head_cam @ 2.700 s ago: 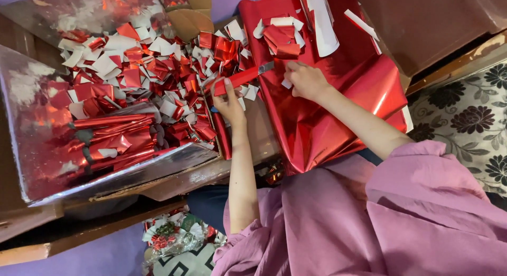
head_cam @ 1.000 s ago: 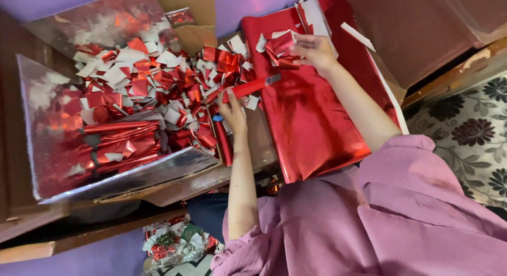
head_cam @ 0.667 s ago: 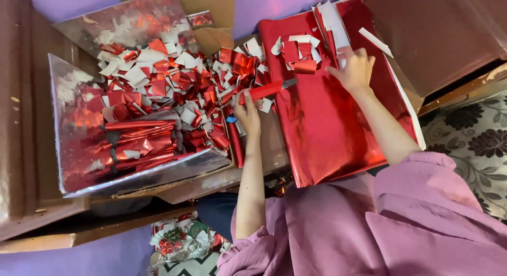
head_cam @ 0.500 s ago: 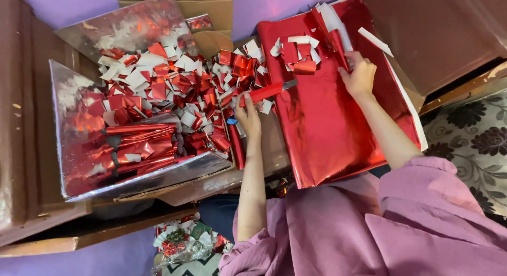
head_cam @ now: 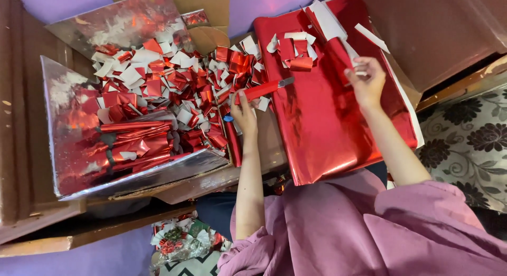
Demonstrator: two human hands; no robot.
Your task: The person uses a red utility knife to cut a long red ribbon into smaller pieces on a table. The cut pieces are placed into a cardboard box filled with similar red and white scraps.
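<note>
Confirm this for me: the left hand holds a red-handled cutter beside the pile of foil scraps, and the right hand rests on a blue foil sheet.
Not quite. The head view shows the right hand on a red foil sheet, not a blue one. The rest holds: the left hand grips the red-handled cutter beside the pile of foil scraps.

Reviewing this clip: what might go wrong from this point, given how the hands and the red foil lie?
The left hand holds a red-handled cutter with its metal tip out over the red foil sheet; a slip might scratch the foil or nick the right hand nearby. The right hand pinches a white-backed strip at the sheet's top, which may tear. Loose cut pieces on the sheet could slide off.
</note>
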